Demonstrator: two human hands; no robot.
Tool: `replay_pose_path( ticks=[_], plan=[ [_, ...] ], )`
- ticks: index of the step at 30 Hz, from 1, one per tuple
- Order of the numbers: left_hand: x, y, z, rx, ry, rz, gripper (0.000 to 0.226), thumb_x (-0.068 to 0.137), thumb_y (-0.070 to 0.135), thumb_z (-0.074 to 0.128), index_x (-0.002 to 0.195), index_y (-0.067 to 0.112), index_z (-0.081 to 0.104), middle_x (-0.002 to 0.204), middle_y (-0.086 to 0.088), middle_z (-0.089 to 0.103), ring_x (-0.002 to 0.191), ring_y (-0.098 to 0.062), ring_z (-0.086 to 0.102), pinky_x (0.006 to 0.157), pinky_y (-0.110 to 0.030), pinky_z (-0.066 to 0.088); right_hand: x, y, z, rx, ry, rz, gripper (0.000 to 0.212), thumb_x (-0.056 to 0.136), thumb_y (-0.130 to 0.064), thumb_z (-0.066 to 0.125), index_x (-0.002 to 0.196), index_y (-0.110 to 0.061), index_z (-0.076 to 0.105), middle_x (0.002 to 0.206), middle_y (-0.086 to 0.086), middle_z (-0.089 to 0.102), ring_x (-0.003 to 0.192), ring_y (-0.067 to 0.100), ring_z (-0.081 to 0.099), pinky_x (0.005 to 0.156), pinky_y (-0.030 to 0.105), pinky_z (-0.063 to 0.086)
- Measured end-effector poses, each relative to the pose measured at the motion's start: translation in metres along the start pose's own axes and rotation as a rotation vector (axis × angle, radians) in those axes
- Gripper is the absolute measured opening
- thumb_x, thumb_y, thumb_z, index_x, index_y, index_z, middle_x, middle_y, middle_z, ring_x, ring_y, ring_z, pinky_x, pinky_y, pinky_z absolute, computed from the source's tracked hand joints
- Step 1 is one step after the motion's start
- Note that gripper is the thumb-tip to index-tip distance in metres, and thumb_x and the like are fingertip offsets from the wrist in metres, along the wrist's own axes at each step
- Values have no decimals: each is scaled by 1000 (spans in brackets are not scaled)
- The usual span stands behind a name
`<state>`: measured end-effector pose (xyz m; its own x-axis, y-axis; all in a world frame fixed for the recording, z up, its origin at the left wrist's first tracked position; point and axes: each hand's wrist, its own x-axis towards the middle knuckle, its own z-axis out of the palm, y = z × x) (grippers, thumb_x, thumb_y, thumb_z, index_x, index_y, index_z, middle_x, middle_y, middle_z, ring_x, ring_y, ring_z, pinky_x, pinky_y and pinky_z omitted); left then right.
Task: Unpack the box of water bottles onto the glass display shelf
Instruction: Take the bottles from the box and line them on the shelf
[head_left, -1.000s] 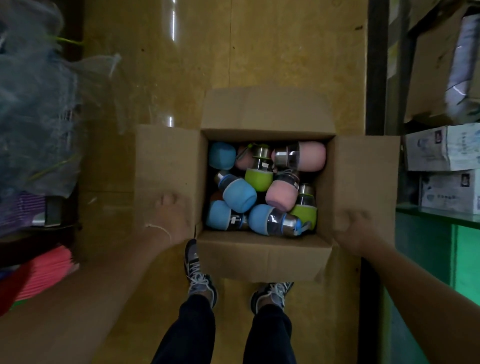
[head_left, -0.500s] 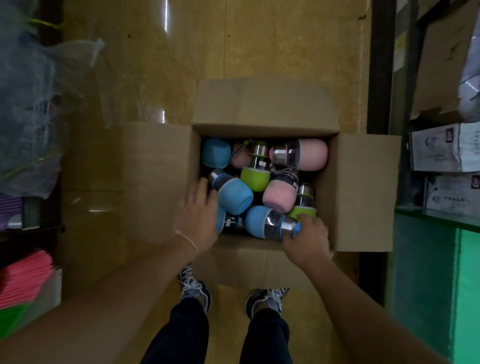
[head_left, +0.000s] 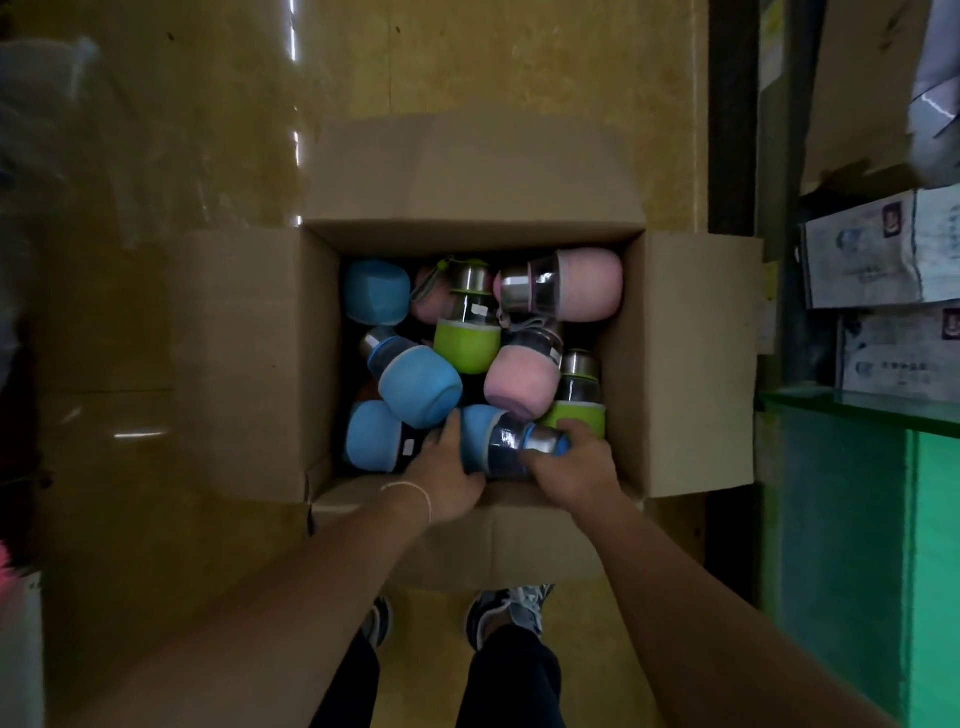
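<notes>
At the far left hung some blurred clear plastic wrapping, and a glossy yellow-brown floor ran from there to the cardboard box. The box sat open at the person's feet with its flaps folded outward. Inside, the bottles lay jumbled on their sides and at angles. A blue-sleeved bottle filled the far left corner, with a tilted blue bottle nearer. A lime green bottle lay toward the middle, and a pink bottle lay across the far right.

The left hand, with a thin pale thread round its wrist, reached over the near wall of the box. It lay against the sleeved end of the nearest blue bottle, one digit running up along its side. Its other fingers were tucked out of sight, so I could not tell whether it truly gripped. The right hand curled over the steel-capped end of that same bottle and held it. The bottle lay on its side inside the box, against the near wall, between the two hands.

Two sneakers showed below the near flap. Off to the right, apart from the box, stood a green cabinet. It was topped by a glass ledge, and printed cartons were stacked on that.
</notes>
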<state>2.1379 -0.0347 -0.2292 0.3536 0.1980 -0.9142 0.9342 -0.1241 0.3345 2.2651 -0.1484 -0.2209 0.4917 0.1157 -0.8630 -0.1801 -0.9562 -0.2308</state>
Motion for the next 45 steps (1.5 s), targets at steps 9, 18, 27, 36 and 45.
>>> replay_pose_path(
  ticks=[9, 18, 27, 36, 45],
  plan=[
    [-18, 13, -18, -298, 55, -146, 108, 51, 39, 74, 149, 23, 32, 144, -3, 45, 129, -24, 45, 109, -39, 39, -41, 5, -11, -55, -9, -261, 65, 75, -29, 83, 130, -21, 48, 117, -2, 33, 91, 15, 52, 89, 29, 50],
    [-112, 37, -43, -295, 94, -79, 111, 68, 35, 81, 154, 28, 11, 140, -1, 36, 128, -23, 43, 102, -31, 37, -141, -22, -53, 93, 15, -368, 69, 80, -24, 78, 141, -26, 45, 125, -6, 34, 101, 5, 47, 88, 14, 39],
    [-262, 105, -81, -47, 289, 56, 126, 59, 47, 84, 156, 23, 8, 145, -10, 30, 125, -27, 45, 105, -34, 41, -280, -83, -135, 78, 109, -568, 66, 85, -44, 71, 143, -30, 44, 124, -12, 46, 114, 8, 50, 91, 22, 47],
    [-395, 183, -126, 134, 460, 385, 106, 52, 68, 68, 144, 34, 27, 140, 12, 38, 130, -14, 41, 103, -34, 44, -416, -128, -224, 106, 315, -712, 69, 76, -51, 73, 138, -35, 46, 124, -14, 50, 114, 5, 51, 87, 17, 47],
    [-533, 277, -173, 345, 561, 747, 57, 69, 50, 67, 121, 43, 43, 117, 18, 51, 113, -7, 51, 93, -29, 50, -542, -158, -320, 293, 537, -859, 86, 69, -46, 84, 144, -31, 43, 120, -14, 51, 106, 2, 53, 83, 14, 44]
  ],
)
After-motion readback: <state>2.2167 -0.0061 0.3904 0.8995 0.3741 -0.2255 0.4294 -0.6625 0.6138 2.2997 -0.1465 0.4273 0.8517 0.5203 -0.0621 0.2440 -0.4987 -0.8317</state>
